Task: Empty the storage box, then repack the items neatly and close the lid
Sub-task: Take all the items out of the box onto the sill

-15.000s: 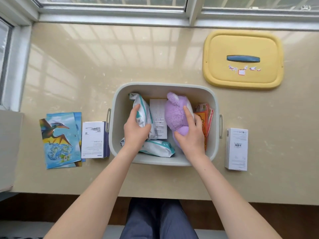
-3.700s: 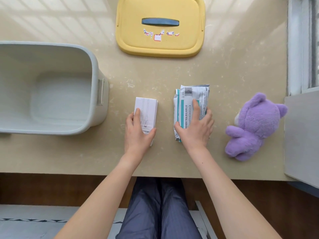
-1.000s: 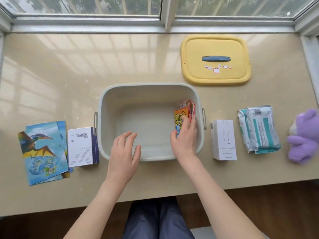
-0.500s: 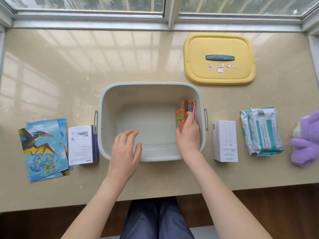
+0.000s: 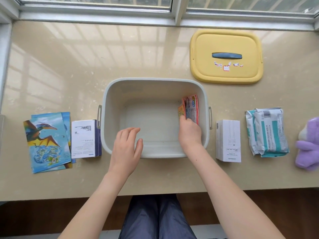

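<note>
My right hand [image 5: 189,135], fingers [image 5: 188,120] clamped on the packets [image 5: 192,107] inside the storage box [image 5: 155,80]; left hand [image 5: 126,150] fingers [image 5: 128,133] loosely apart, empty.

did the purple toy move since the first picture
Yes. The purple toy was inside the storage box then; now it lies on the counter right of the box, beyond the wipes packs.

Bright, even daylight enters through the window [image 5: 96,1] along the far edge of the surface [image 5: 51,183]. The glossy top carries pale glare bands mirroring the window frame, strongest toward the far-left corner. Shadows are soft and short, faint inside the storage box [image 5: 155,81]. Wide-angle bowing shows at the edges. The plush toy [image 5: 307,152] at the right edge is smeared; the centre is sharp. Below the near edge it is dim.
</note>
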A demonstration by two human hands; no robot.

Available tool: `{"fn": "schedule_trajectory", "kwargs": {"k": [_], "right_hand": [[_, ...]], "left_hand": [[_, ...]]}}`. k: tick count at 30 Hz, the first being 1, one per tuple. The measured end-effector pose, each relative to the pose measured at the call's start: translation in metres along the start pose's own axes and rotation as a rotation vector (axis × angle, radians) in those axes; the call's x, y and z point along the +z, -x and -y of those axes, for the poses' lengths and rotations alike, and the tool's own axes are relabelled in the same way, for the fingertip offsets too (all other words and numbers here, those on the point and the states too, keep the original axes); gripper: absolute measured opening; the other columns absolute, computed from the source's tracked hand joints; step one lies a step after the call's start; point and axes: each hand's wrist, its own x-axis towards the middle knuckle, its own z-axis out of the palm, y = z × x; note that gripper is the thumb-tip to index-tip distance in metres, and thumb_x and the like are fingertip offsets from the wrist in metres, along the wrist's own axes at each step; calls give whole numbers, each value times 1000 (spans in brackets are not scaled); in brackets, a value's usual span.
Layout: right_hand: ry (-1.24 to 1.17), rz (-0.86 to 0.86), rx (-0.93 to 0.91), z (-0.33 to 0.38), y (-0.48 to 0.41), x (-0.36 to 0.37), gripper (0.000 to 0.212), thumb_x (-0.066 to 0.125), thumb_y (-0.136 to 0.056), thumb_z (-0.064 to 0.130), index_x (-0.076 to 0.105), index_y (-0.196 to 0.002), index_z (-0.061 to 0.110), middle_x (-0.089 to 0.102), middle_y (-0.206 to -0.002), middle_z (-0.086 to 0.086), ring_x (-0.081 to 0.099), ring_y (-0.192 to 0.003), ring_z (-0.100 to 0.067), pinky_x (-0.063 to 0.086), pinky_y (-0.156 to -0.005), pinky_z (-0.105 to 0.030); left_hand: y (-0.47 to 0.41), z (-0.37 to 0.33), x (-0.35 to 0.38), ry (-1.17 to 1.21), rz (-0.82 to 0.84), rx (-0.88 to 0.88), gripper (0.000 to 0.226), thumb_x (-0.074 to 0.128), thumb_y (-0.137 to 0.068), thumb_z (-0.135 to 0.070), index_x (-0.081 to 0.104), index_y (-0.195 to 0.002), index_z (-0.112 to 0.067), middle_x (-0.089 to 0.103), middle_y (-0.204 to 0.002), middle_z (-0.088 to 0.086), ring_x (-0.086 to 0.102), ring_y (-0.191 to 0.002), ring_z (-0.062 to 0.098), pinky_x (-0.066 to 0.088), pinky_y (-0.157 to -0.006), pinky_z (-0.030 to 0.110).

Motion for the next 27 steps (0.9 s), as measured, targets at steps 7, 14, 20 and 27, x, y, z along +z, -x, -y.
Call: {"fn": "schedule_trajectory", "kwargs": {"k": [7, 14, 20, 27], "right_hand": [[-377, -166, 13, -8, 15, -7, 37, 42, -96, 3, 59, -126, 19, 70, -106, -11, 63, -93, -37, 43, -66, -37], [-793, -66, 70, -7, 21, 4, 47, 45, -96, 7, 57, -136, 27, 67, -104, 0, 47, -73, -12, 38, -61, -19], [-960, -162, 105, -10, 28, 2, 48, 49, -92, 1, 62, -130, 27, 41, -47, 19, 39, -47, -5, 31, -51, -17], [-1180, -178, 97, -21, 63, -38, 48, 51, -95, 5, 61, -129, 38, 71, -82, -3, 71, -85, -24, 61, -75, -43]], "left_hand": [[5, -1, -8, -13, -4, -7, 42, 36, -95, -29, 58, -123, -5, 59, -117, 9, 48, -112, 26, 36, -95, 29], [9, 5, -9, -36, -4, -27, 43, 36, -95, -30, 58, -123, -5, 60, -116, 9, 48, -111, 26, 36, -94, 31], [11, 3, -9, -55, 17, -28, 45, 36, -94, -31, 58, -124, -5, 61, -116, 8, 51, -111, 26, 41, -94, 34], [15, -21, -34, -44, 0, 10, 45, 36, -94, -32, 58, -124, -5, 61, -117, 8, 52, -110, 26, 41, -94, 34]]}}
